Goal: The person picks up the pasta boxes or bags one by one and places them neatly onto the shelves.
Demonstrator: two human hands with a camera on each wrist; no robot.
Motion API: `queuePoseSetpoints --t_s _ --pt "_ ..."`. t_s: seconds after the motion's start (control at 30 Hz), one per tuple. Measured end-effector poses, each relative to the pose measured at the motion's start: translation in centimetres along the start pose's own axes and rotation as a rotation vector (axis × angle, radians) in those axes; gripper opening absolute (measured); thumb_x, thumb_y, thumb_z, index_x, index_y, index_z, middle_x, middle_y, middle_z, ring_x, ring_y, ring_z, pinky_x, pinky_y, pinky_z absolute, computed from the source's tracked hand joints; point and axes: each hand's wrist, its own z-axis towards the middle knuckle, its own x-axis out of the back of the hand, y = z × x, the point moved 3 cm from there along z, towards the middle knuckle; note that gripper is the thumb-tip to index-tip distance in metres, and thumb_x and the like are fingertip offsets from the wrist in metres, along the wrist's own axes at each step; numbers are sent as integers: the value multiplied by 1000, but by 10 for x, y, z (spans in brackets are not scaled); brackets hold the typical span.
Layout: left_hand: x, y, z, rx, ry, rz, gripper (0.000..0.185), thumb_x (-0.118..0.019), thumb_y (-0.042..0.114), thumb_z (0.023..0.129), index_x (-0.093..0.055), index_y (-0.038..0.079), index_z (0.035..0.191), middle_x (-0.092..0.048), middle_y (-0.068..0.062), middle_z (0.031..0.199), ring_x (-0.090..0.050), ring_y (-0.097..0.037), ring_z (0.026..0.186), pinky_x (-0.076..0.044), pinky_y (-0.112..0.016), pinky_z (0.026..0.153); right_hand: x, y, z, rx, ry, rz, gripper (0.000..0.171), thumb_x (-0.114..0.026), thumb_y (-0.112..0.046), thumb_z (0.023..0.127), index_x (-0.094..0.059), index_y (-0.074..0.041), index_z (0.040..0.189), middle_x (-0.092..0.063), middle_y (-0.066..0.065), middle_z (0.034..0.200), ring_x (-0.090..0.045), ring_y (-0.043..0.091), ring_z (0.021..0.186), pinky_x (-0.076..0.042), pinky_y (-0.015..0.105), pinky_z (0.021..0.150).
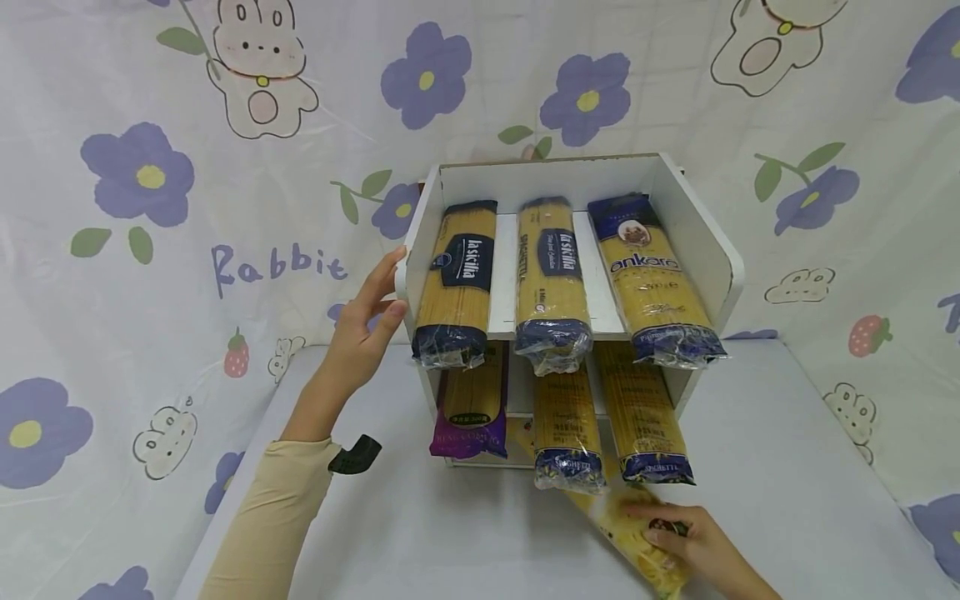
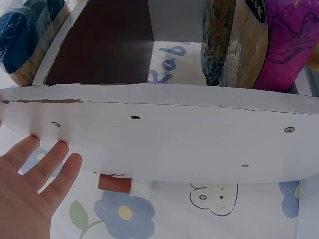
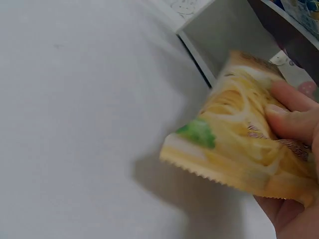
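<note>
My right hand (image 1: 701, 542) grips a yellow noodle packet (image 1: 624, 527), thumb on its printed face. The packet slants with its far end inside the bottom compartment of the white shelf (image 1: 701, 237). In the right wrist view, the packet's serrated edge and a green leaf print show near the fingers. Against the shelf's left side panel rests my left hand (image 1: 358, 346), its fingers spread and fairly straight. The left wrist view shows those fingertips on the panel (image 2: 169, 139). Above the noodle packet, two blue-ended spaghetti packs (image 1: 567, 425) jut out of the middle level.
On the top level lie two la sicilia spaghetti packs (image 1: 553, 275) and an ankara pack (image 1: 648, 271), their ends overhanging the front. A purple-ended pasta pack (image 1: 470, 417) sits at the middle level's left. A patterned cloth (image 1: 285, 192) hangs behind the white table (image 1: 405, 533).
</note>
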Motion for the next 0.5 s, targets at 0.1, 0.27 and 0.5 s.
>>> queuePoseSetpoints --t_s 0.1,0.27,0.5 --pt "0 -1 0 1 0 0 57 -49 34 103 -27 33 156 -49 -6 152 -60 -35 125 -51 -60 99 -5 2 -2 -26 60 15 35 -64 -19 95 -67 -2 126 -62 -19 131 -37 -26 119 -37 5 95" --pt "0 -1 0 0 0 -5 57 -50 33 103 -27 33 156 -49 -4 153 -59 -34 126 -51 -59 99 -13 5 -4 -111 143 53 39 -63 -19 96 -63 -1 130 -62 -20 129 -40 -26 116 -38 5 94" --pt "0 0 0 3 -3 -6 57 -49 34 103 -27 33 156 -48 -4 153 -59 -34 126 -51 -60 98 -22 8 -5 -281 262 100 50 -61 -27 98 -53 -7 143 -53 -14 140 -41 -13 128 -44 27 110"
